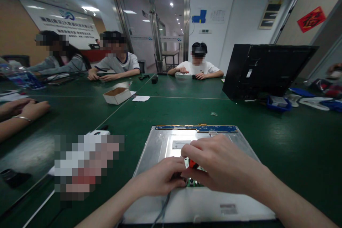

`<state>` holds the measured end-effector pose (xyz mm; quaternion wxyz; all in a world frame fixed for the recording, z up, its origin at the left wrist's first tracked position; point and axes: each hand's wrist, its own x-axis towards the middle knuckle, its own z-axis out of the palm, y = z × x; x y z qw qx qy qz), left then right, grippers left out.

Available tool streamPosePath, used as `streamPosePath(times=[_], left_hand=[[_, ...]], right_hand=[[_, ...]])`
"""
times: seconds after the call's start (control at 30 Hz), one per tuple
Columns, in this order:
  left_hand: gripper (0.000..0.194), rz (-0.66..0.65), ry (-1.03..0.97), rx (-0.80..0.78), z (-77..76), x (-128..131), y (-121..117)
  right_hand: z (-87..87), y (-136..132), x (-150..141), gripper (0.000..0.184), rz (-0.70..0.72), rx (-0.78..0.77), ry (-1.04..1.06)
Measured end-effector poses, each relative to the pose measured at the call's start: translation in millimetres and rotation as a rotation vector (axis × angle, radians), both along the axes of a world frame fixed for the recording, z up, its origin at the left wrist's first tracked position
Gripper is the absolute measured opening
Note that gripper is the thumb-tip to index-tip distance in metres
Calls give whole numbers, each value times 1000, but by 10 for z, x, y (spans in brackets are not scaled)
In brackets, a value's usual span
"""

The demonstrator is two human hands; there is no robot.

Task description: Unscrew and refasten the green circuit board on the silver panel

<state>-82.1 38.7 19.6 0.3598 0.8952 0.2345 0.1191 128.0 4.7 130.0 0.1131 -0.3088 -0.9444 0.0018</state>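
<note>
A silver metal panel (pixel 157 142), the back of a flat screen, lies on the green table (pixel 280 139) in front of me. A blue circuit strip (pixel 196 128) runs along its far edge. My left hand (pixel 162 176) is curled with its fingers pinched at a small green circuit board (pixel 193 182) in the middle of the panel. My right hand (pixel 217 164) is closed over the same spot, its fingers round a small orange part (pixel 192 164). A grey cable (pixel 161 208) leads from the board toward me.
A black monitor (pixel 264 69) stands at the right with a blue tray (pixel 279 102) beside it. An open cardboard box (pixel 117 95) and a paper slip (pixel 141 98) lie farther back. Three people sit at the far side. Another person's hands (pixel 22 108) rest at the left.
</note>
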Motion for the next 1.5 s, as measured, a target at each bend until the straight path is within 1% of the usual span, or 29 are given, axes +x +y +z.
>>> streamPosePath(times=[0.17, 0.33, 0.5, 0.67, 0.9, 1.13, 1.33, 1.5], left_hand=[[11, 10, 7, 7, -1, -1, -5], [18, 4, -7, -7, 31, -2, -12], [15, 30, -13, -1, 38, -21, -15], [16, 21, 38, -10, 54, -15, -10], [13, 29, 10, -10, 40, -14, -1], [14, 26, 17, -5, 69, 0, -19], [17, 13, -14, -1, 25, 0, -25], [13, 13, 3, -12, 41, -10, -4]], right_hand=[[9, 7, 14, 12, -13, 3, 17], [20, 7, 13, 13, -15, 6, 24], [33, 21, 24, 15, -22, 26, 37], [33, 32, 11, 14, -14, 7, 36], [-16, 40, -22, 12, -7, -15, 13], [-50, 35, -28, 13, -2, 23, 2], [-69, 35, -34, 16, -13, 49, -7], [-57, 32, -18, 15, -4, 37, 10]])
